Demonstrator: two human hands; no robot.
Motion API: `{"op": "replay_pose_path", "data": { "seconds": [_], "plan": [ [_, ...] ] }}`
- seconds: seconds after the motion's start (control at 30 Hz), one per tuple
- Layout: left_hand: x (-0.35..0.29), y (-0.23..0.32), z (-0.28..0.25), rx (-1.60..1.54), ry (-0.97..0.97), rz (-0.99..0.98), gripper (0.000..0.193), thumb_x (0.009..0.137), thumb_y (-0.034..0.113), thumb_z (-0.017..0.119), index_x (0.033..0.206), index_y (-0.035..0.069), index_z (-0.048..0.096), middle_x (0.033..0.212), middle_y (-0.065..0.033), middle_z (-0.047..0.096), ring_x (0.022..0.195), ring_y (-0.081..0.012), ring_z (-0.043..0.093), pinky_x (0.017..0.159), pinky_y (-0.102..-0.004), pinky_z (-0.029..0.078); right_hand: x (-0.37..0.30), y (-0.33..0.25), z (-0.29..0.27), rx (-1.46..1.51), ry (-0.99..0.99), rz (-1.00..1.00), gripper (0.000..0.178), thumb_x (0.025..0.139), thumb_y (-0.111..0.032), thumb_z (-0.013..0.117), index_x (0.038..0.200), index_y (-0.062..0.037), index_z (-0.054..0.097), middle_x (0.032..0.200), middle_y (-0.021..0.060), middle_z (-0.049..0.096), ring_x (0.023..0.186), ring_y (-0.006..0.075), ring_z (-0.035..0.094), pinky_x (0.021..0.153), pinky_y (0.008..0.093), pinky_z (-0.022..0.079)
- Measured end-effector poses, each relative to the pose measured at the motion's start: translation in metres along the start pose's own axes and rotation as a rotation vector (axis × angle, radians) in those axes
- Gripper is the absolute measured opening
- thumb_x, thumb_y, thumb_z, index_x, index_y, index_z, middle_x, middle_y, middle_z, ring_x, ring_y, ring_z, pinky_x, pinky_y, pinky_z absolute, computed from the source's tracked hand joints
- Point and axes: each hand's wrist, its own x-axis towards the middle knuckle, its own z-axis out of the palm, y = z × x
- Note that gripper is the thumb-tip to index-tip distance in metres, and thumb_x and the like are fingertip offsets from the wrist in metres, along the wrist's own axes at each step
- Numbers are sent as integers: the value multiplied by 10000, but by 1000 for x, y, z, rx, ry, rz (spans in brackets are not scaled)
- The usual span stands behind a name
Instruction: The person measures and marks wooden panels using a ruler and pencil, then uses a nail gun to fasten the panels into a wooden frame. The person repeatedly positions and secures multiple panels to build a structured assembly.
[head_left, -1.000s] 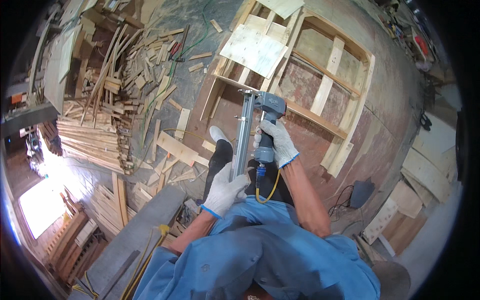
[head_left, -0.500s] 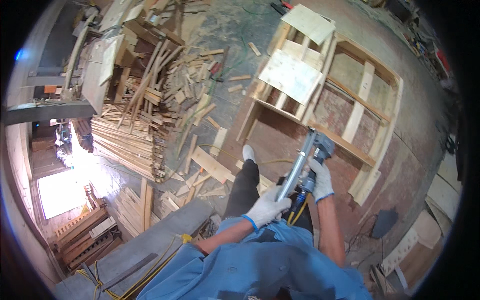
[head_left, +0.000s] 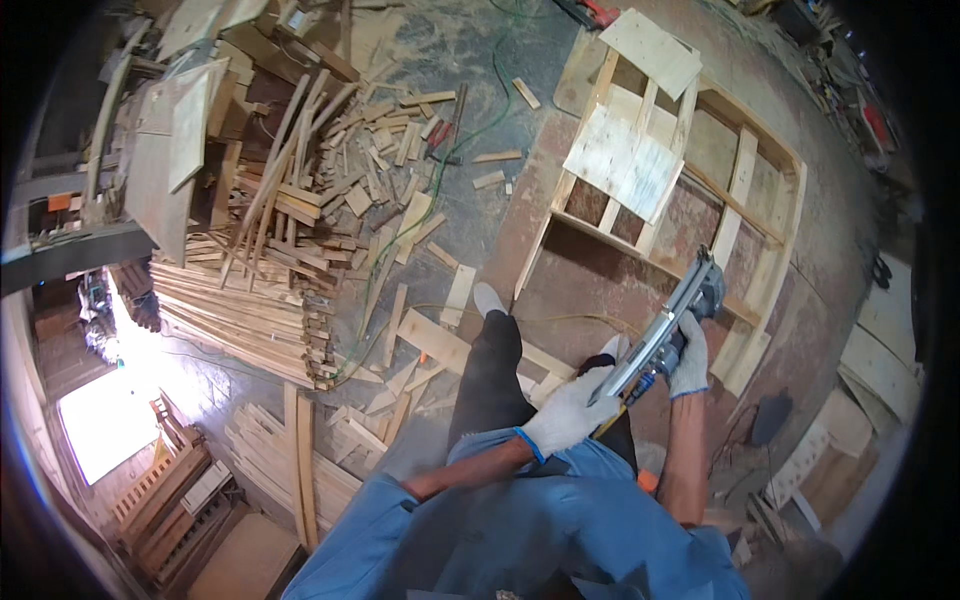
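In a white glove, my right hand [head_left: 689, 360] is wrapped around the handle of a silver-grey nail gun [head_left: 655, 343]. My left hand [head_left: 572, 412], gloved too, holds the rear end of its long metal magazine. The tool's nose points up and to the right, near the lower rail of a wooden frame [head_left: 743, 187] lying on the floor. A pale plywood panel [head_left: 622, 157] lies across the left part of that frame. Some of the fingers behind the nail gun are hidden. A yellow air hose [head_left: 570, 317] crosses the floor close to my feet.
Lumber strips [head_left: 235, 310] are stacked at the left, with scattered offcuts [head_left: 385, 150] beside them. A green hose [head_left: 432, 195] winds past the offcuts. Loose boards [head_left: 435, 342] lie by my left foot. Sheets of board [head_left: 835, 430] stand at the right edge.
Both hands have carried the nail gun to the right, along the frame's lower rail. My view has shifted, and my right foot now shows beneath the tool.
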Motion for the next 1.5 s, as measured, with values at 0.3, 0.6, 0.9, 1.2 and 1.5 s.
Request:
{"op": "replay_pose_path", "data": {
  "seconds": [0.3, 0.6, 0.9, 1.2, 1.5],
  "plan": [
    [-46, 18, -152, -417, -89, 7, 461, 989, 177, 516, 1401, -22, 456, 1085, -70, 629, 931, -102, 581, 845, -256, 473, -14, 52, 142, 12, -84, 145, 121, 928, -178, 602, 959, -64, 578, 761, 26, 577, 618, 141, 573, 574, 285, 555],
    [-45, -49, -269, -474, 309, -8, 471, 990, 259, 552, 1326, -66, 493, 981, -156, 671, 786, -199, 672, 739, -309, 556, 11, 28, 205, -125, -80, 21, 102, 880, -135, 623, 922, -53, 578, 717, 18, 565, 570, 114, 552, 494, 257, 513],
    [-71, -24, -342, -384, 573, -20, 365, 975, 159, 495, 1290, -23, 530, 983, -110, 667, 767, -140, 652, 702, -268, 543, 21, -74, 249, -161, -83, -233, 148, 921, -204, 637, 857, -102, 551, 693, -3, 555, 513, 113, 545, 424, 242, 472],
    [-19, 24, -376, -413, 495, 49, 327, 964, 150, 530, 1247, -9, 572, 989, -109, 675, 786, -165, 647, 714, -276, 529, 64, -93, 306, -92, -161, -365, 202, 909, -145, 631, 1090, -57, 614, 851, 55, 686, 662, 162, 682, 570, 289, 611],
    [110, 124, -494, -168, 615, 62, 228, 950, 130, 549, 1137, 10, 604, 904, -78, 655, 770, -147, 625, 689, -286, 516, 119, -86, 395, 72, 35, -174, 201, 941, -190, 603, 1063, -33, 636, 810, 40, 650, 623, 153, 616, 496, 249, 516]
  ]
}}
